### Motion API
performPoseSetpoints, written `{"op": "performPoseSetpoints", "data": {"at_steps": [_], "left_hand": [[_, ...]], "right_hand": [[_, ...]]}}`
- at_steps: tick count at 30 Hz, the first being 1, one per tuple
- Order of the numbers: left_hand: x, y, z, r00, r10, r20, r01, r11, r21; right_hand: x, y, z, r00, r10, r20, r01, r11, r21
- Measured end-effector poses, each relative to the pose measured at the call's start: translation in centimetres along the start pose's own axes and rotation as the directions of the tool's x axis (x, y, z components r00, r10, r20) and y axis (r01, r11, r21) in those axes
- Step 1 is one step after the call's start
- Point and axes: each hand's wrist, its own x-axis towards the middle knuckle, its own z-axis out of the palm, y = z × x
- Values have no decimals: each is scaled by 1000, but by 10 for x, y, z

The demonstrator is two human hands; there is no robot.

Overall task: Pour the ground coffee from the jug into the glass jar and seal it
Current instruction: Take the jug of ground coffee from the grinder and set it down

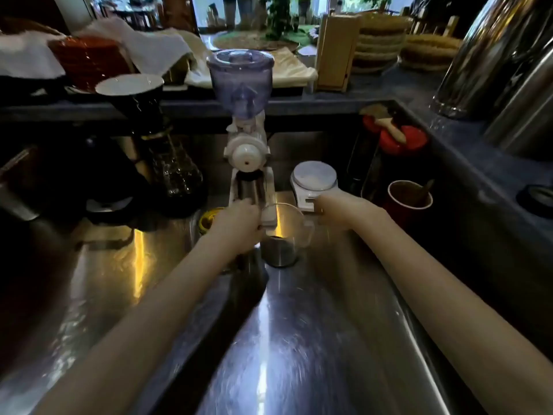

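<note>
A clear jug [284, 226] with dark ground coffee at its bottom stands on the steel counter [269, 339], just in front of a white grinder [247, 151]. A metal cup [248, 190] sits in the grinder's bay under the spout. My left hand [238, 226] is curled at the grinder's base, its fingertips against the metal cup and its thumb beside the jug's left wall; what it grips is hidden. My right hand [338, 209] reaches in from the right, fingers closed at the jug's right rim above its handle. A yellow round thing [209, 220] peeks out left of my left hand.
A white scale [314, 178] stands behind my right hand. A red cup [410, 199] and red-lidded containers [401, 139] sit to the right. A dark coffee maker and a glass carafe [176, 175] crowd the left. Large steel urns [493, 61] stand on the raised ledge at right.
</note>
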Motion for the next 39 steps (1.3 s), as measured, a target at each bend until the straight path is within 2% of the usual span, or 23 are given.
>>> {"op": "performPoseSetpoints", "data": {"at_steps": [1,4,8,11,14,16,18,26,33,37,39], "left_hand": [[-1,1,5,1000,-8,-9,8,1000,-30],[-7,6,28,988,-40,-151,9,980,-198],[-14,14,45,951,-228,-210,122,898,-422],[-16,20,54,930,-338,-142,195,785,-587],[-15,22,62,919,-392,-40,259,678,-688],[-13,22,66,919,-393,26,295,644,-706],[-13,22,68,915,-398,65,322,625,-711],[-21,25,60,911,-402,92,329,573,-751],[-43,32,35,924,-382,-20,210,548,-809],[-67,40,24,931,-363,-38,165,512,-843],[-79,44,22,937,-343,-63,143,543,-827]], "right_hand": [[-1,0,4,1000,13,25,-13,1000,-10],[0,7,26,1000,2,-8,-2,1000,22],[3,12,57,980,-34,-197,73,978,197],[0,9,72,977,-33,-210,85,966,244],[-4,6,81,970,25,-241,70,923,378],[-6,5,85,962,104,-252,39,862,505],[-6,3,86,954,148,-261,23,832,554],[-13,3,85,941,170,-291,37,805,592],[-48,-2,66,905,151,-398,144,771,621],[-83,-7,60,885,156,-439,194,733,652],[-101,-10,60,879,167,-446,192,733,652]]}}
